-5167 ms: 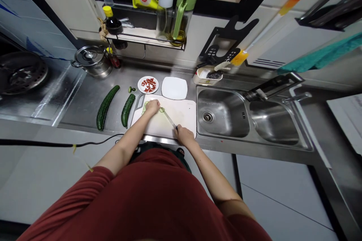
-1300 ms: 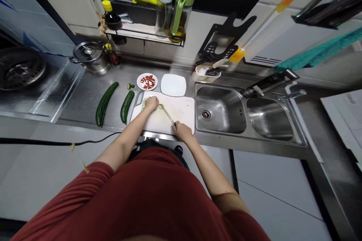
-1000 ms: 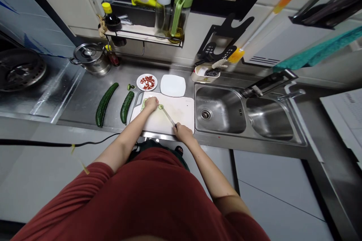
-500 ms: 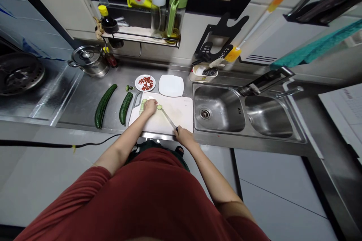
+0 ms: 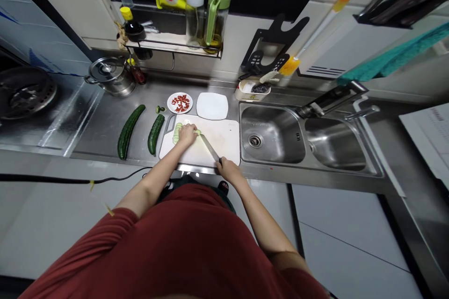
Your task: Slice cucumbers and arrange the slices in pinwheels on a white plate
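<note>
On the white cutting board, my left hand has its fingertips at a pale green cucumber slice beside the knife tip. More cucumber slices lie to the left of that hand, partly covered by it. My right hand is closed round the dark handle of a knife, whose blade points up and left to the slice. One short cucumber rests just left of the board, with a longer cucumber farther left.
Behind the board are a plate of chopped red pieces and a white square plate. Small cucumber ends lie nearby. A steel pot stands at the back left; a double sink is on the right.
My left hand has moved slightly right, and its fingers now touch the slice at the knife tip. The knife and my right hand have barely shifted.
</note>
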The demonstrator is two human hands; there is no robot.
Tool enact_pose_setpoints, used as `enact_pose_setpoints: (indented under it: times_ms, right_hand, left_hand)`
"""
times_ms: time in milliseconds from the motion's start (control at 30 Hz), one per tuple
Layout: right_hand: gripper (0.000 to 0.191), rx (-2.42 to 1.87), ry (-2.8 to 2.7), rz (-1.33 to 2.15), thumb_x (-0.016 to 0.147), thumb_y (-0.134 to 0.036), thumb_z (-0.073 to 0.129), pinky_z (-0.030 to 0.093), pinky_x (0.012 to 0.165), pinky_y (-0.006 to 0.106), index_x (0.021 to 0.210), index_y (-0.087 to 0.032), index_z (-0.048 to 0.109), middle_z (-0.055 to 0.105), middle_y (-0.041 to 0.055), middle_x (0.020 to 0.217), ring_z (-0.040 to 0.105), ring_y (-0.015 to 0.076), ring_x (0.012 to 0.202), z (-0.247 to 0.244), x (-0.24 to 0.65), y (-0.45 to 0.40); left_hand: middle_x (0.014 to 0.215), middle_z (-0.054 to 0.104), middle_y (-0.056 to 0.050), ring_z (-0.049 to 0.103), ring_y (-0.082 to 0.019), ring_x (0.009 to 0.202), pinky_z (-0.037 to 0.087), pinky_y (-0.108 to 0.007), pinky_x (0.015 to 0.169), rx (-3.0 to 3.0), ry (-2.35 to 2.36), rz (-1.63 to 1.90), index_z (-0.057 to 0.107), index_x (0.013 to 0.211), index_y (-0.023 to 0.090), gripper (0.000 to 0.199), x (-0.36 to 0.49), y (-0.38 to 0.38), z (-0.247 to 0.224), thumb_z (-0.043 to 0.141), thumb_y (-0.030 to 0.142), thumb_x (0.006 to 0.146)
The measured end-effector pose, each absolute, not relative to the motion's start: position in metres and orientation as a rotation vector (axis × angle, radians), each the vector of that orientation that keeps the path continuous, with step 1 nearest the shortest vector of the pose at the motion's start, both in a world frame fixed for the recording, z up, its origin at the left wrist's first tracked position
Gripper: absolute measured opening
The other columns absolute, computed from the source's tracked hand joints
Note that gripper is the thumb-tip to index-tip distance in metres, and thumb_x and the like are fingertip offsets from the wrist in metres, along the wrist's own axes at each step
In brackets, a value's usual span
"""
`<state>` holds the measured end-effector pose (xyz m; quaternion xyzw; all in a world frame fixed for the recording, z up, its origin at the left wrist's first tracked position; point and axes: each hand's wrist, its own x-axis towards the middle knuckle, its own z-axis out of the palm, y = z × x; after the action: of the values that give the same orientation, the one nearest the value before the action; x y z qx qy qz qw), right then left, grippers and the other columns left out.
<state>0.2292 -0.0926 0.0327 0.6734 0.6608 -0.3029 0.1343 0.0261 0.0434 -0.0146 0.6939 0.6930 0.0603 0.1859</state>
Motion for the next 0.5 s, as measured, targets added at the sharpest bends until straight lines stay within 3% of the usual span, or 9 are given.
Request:
enact_pose_setpoints:
  times_ms: [500]
  right_hand:
    - [0.039, 1.984, 1.879, -0.940, 0.098, -0.046, 0.033, 0.043, 0.077, 0.030, 0.111, -0.016, 0.054, 0.066, 0.0154, 0.110, 0.063, 0.0249, 0.101, 0.031, 0.231, -0.092]
  left_hand:
    - [0.080, 0.068, 0.001, 0.061, -0.014, 0.077, 0.042, -0.026, 0.072, 1.670, 1.910, 0.473, 0.063, 0.084, 0.023, 0.010, 0.021, 0.029, -0.015, 0.062, 0.029, 0.077]
